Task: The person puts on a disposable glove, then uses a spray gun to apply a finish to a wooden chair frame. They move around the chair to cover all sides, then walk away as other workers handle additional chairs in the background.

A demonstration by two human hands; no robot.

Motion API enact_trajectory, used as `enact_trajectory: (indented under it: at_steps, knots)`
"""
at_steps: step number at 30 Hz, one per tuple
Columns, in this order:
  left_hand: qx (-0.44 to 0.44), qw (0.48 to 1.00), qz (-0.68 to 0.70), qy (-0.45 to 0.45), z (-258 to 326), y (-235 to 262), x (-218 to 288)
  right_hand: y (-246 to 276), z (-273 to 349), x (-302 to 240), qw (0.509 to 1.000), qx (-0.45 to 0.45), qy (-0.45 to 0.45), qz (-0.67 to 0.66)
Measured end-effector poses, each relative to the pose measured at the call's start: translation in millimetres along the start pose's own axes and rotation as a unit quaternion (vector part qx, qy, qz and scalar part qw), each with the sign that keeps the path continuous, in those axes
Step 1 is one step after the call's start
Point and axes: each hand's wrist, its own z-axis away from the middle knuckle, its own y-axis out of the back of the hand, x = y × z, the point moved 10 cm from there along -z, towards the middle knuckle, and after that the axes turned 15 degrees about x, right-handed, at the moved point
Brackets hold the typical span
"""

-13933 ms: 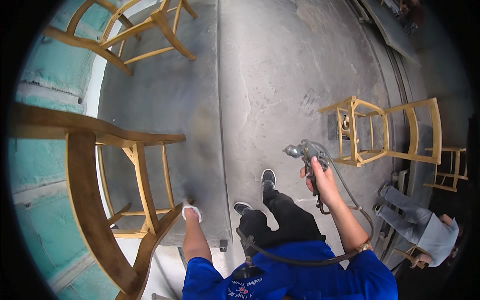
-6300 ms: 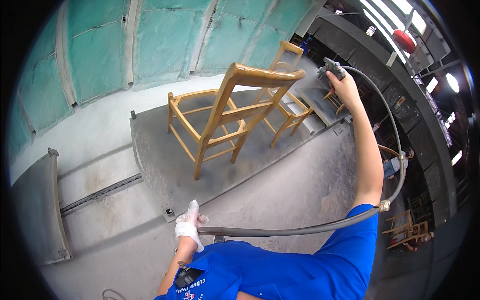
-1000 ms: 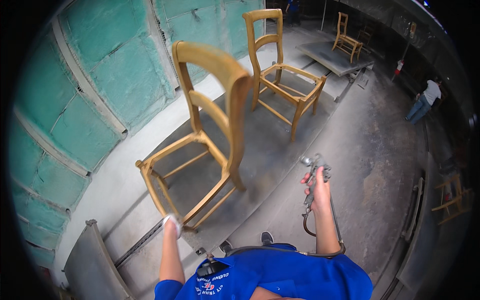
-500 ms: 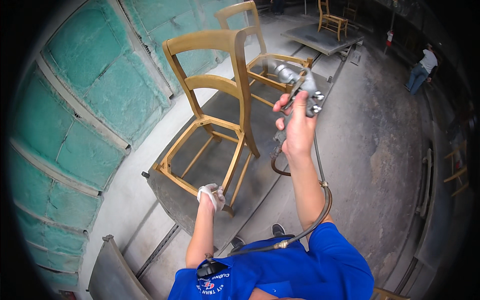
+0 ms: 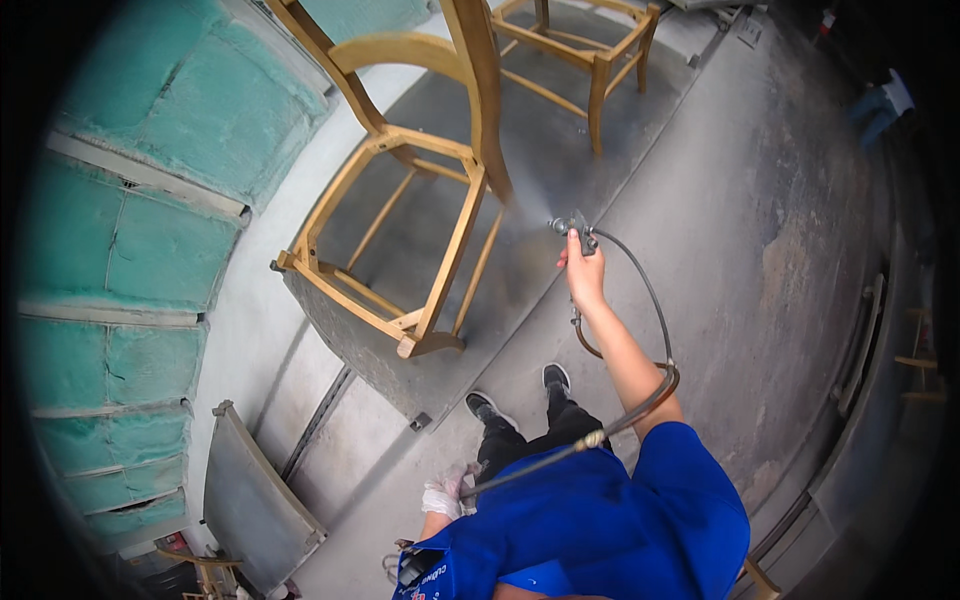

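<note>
My right hand (image 5: 584, 268) is wrapped round a metal spray gun (image 5: 575, 228). Pale mist leaves its nozzle toward the back leg of a wooden chair (image 5: 447, 265). This chair has an open seat frame and stands on a dark grey platform (image 5: 385, 385). From the gun, a hose (image 5: 652, 290) loops down past my forearm and crosses in front of my waist. My left hand (image 5: 447, 492), in a whitish glove, is low by my waist beside another stretch of hose. Its fingers are blurred and partly hidden, so their grip on the hose is unclear.
Another wooden chair (image 5: 597, 60) stands farther back on the platform. Teal padded wall panels (image 5: 150, 260) line the left side. A grey board (image 5: 262, 500) leans at lower left. A person (image 5: 884, 105) is at the far right. My shoes (image 5: 490, 408) are close to the platform's edge.
My left hand has left the chair's front corner and come back to my waist. The spray gun has moved lower and now points at the back leg, with mist showing. The view has tilted downward.
</note>
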Motion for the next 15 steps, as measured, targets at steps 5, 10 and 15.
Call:
enact_trajectory:
  at_steps: [5,10,15]
  knots:
    - [0.127,0.982,0.123,0.062,10.4,21.1,34.1,-0.2,-35.4,59.2,0.999,0.019,-0.010,0.042]
    - [0.136,0.973,0.145,0.121,17.9,17.5,30.9,-7.1,-16.3,18.4,0.968,-0.054,0.197,0.149]
    - [0.127,0.980,0.121,0.094,19.0,12.1,17.9,-6.3,42.6,24.9,0.946,-0.191,0.101,0.243]
